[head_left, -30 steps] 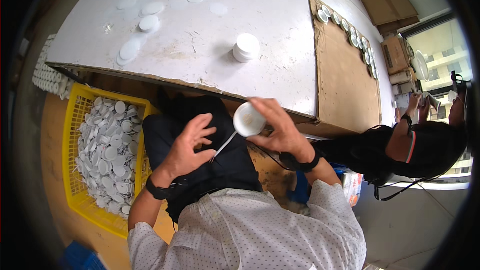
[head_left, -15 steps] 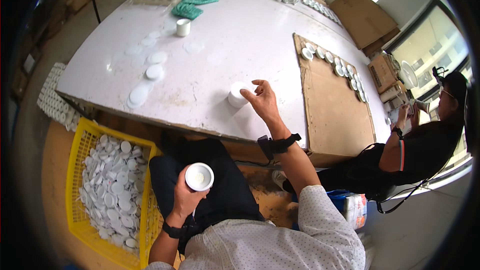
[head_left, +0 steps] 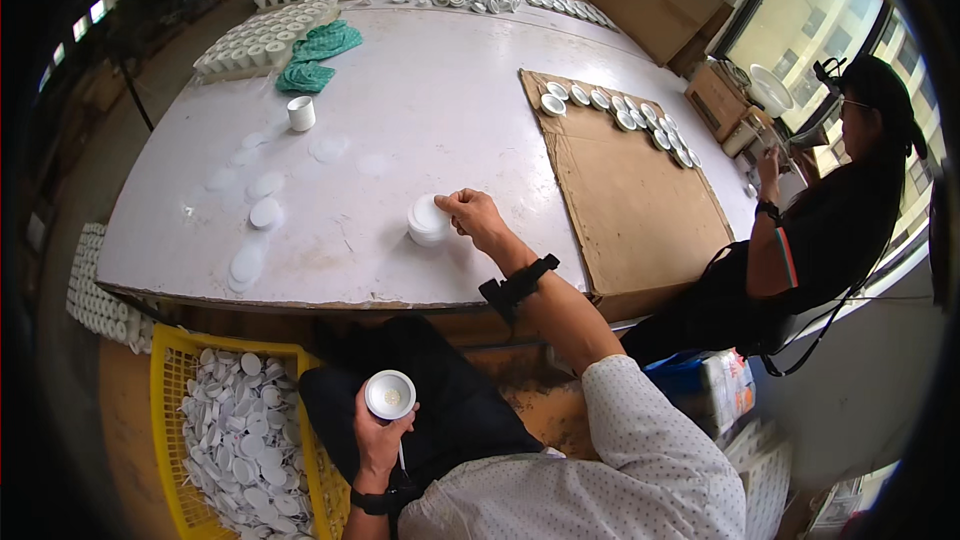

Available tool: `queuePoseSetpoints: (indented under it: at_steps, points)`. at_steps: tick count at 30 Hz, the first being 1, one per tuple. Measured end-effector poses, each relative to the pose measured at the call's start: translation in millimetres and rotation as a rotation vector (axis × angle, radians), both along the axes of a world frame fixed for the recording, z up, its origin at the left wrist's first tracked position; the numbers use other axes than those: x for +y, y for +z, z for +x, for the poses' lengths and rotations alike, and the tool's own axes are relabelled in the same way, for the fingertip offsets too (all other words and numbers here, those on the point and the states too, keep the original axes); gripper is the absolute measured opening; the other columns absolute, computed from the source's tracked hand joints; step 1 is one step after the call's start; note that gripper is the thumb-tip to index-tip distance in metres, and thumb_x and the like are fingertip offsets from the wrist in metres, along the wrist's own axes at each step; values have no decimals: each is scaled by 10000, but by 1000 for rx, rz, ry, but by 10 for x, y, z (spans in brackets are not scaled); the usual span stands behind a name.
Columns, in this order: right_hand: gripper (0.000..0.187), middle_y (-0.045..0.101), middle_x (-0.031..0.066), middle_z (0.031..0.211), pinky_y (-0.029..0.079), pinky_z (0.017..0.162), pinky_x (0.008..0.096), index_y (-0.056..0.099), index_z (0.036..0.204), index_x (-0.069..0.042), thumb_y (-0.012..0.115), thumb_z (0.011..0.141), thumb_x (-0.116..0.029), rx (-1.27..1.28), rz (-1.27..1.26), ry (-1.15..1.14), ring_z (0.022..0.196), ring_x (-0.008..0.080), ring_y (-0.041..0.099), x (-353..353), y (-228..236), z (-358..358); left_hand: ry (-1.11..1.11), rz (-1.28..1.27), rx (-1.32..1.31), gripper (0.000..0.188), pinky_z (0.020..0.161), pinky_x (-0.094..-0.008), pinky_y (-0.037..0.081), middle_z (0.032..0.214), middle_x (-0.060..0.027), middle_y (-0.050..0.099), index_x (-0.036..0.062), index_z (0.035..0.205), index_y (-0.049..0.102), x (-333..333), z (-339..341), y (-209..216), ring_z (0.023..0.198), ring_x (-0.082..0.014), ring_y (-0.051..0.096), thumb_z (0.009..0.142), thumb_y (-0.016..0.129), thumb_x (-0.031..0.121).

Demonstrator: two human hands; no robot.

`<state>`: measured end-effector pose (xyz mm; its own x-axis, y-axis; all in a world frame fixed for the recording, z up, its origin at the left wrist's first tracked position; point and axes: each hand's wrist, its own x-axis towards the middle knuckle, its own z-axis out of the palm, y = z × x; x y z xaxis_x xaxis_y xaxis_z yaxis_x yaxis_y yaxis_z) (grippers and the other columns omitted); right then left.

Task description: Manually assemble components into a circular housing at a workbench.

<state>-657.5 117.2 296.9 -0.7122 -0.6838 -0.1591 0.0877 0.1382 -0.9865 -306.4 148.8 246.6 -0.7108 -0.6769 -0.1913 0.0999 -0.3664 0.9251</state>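
My left hand is wrapped round a white round lamp housing, held above my lap with its open face up. A small yellowish round part shows at the centre of its recess, and a thin wire hangs beneath. On the table, my right hand pinches the edge of the top white disc of a short stack. More thin white discs lie scattered to the left of it, some translucent. A white cup-shaped piece stands farther back.
A yellow basket full of white discs stands at my left. Cardboard bearing several round lamps lies to the right. Green cloth and trays of white lamps are at the back left. Another person works at the right.
My right hand has come from open fingers beside the stack to a pinch on the top disc's edge. The left hand still holds the lamp housing; the whole view has shifted.
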Motion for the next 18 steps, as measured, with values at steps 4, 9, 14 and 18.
queuePoseSetpoints:
  at_steps: [4, 9, 14, 18]
  points:
    - [261, 493, 34, 580, 351, 415, 219, 539, 737, -29, 660, 826, -242, -100, -12, 4, 468, 92, 418, 66, -83, -34, -9, 14, 2, 621, 565, -230, 497, 965, -125, 598, -13, 1265, 336, 26, -3, -58, 824, -180, 634, 729, 645, -56]
    - [248, 505, 34, 596, 356, 453, 200, 548, 758, -31, 623, 855, -246, -191, -66, 1, 508, 86, 438, 142, -119, -54, 8, 20, -29, 614, 562, -229, 500, 977, -129, 597, -16, 1267, 333, 61, -2, -120, 823, -182, 635, 743, 651, -37]
    - [119, 561, 28, 674, 393, 507, 199, 553, 844, -48, 600, 864, -155, -244, -163, -60, 574, 97, 521, 319, -76, 62, -6, 14, -27, 611, 557, -221, 511, 1009, -138, 592, -15, 1269, 332, 22, -22, -112, 837, -195, 641, 751, 657, -25]
    - [142, 575, 14, 743, 397, 541, 191, 560, 891, -53, 659, 789, -57, -277, -261, -75, 639, 85, 529, 515, -83, 256, -12, 15, -36, 620, 573, -221, 520, 1019, -138, 588, -10, 1272, 329, 2, -83, -62, 845, -197, 641, 747, 658, -45]
